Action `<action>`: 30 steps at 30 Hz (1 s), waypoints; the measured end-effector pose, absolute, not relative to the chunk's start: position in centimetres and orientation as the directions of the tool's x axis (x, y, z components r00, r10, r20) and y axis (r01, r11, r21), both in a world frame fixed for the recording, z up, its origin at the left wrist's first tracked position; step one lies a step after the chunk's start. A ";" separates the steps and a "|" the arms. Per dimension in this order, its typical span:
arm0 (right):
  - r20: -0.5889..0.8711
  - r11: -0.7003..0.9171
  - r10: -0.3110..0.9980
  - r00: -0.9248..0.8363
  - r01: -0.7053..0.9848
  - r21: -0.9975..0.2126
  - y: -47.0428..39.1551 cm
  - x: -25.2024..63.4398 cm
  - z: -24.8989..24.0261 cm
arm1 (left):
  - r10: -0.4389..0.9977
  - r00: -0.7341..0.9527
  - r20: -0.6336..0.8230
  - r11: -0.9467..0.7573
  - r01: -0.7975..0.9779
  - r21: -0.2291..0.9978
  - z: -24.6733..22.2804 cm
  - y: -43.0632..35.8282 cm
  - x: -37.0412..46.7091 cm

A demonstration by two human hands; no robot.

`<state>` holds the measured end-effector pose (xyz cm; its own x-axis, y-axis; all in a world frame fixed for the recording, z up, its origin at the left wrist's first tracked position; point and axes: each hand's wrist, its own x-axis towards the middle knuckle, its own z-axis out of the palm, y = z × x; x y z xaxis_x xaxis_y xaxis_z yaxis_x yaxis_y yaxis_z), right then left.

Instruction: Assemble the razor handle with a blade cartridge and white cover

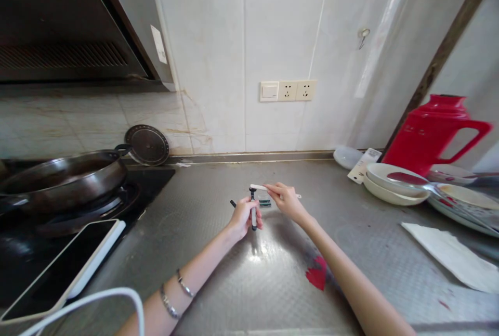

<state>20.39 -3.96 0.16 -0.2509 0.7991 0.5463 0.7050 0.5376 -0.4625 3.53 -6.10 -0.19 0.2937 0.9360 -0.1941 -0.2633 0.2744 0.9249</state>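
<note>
My left hand (244, 217) is closed around the handle of a razor (253, 211), which stands roughly upright with its dark head at the top. A short black piece (233, 204) sticks out to the left of that hand; I cannot make out what it is. My right hand (286, 201) pinches a white toothbrush (259, 187), held nearly level. The brush's head end is at the razor's head and seems to touch it. Between the hands, on the metal counter (218, 284), lies a small clear and dark-green item (264, 202), too small to name.
To the left, a steel pan (66, 177) sits on the black stove, with a phone (66, 268) and white cable (113, 292) nearer me. At right stand a red thermos jug (429, 133), stacked bowls (395, 198), plates (468, 201) and a white paper (452, 258).
</note>
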 end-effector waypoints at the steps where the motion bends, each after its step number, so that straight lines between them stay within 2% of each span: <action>1: 0.548 0.523 0.803 -0.235 0.719 -0.457 -4.0 20.4 0.1 | 0.936 0.289 -0.202 0.280 -0.262 0.923 -0.2 -6.1 3.6; 7: 0.545 0.539 0.792 -0.276 0.736 -0.410 -4.3 20.3 0.2 | 0.930 0.297 -0.217 0.293 -0.238 0.926 -0.2 -6.2 3.6; 11: 0.563 0.485 0.795 -0.224 0.792 -0.370 -4.4 20.4 0.4 | 0.934 0.290 -0.209 0.278 -0.224 0.934 -0.3 -6.1 3.6; 16: 0.545 0.537 0.792 -0.277 0.740 -0.405 -4.3 20.5 0.3 | 0.935 0.301 -0.189 0.265 -0.235 0.935 -0.5 -6.1 3.5; 21: 0.557 0.482 0.804 -0.207 0.776 -0.407 -4.0 20.9 0.2 | 0.935 0.311 -0.169 0.250 -0.242 0.937 -0.6 -6.2 3.6; 26: 0.536 0.541 0.801 -0.265 0.703 -0.462 -4.0 21.2 0.3 | 0.936 0.300 -0.185 0.260 -0.236 0.936 -0.3 -6.3 3.5; 30: 0.547 0.507 0.811 -0.209 0.718 -0.478 -4.0 21.1 0.3 | 0.939 0.289 -0.188 0.258 -0.227 0.939 -0.3 -6.2 3.5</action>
